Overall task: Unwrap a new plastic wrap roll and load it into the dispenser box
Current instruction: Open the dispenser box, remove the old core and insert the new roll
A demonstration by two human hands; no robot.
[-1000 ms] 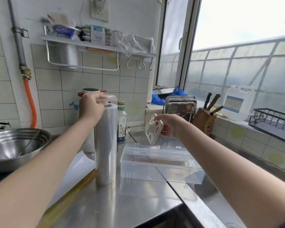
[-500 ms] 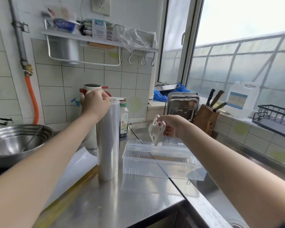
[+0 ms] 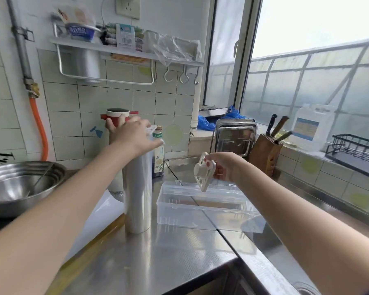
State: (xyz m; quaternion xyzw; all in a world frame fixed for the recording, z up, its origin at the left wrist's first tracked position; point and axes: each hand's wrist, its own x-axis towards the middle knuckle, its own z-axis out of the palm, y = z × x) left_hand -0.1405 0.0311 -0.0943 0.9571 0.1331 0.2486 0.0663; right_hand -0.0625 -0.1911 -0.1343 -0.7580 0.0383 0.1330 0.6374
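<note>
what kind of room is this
Most likely a home kitchen: a stainless steel counter against tiled walls, a knife block by the window, a steel mixing bowl at the left, and a wall shelf with hooks holding packets.

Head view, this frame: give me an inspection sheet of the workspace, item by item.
Surface: stainless steel counter, white sheet lying at left.
Job's things: plastic wrap roll upright; clear dispenser box open beside it; white end cap.
Clutter: steel bowls, sauce bottle, knife block, trays, jug.
Hands: left hand on the roll's top; right hand pinches the end cap above the box.
Cables: orange hose on wall.
Surroundings: tiled wall, shelf, window.
</note>
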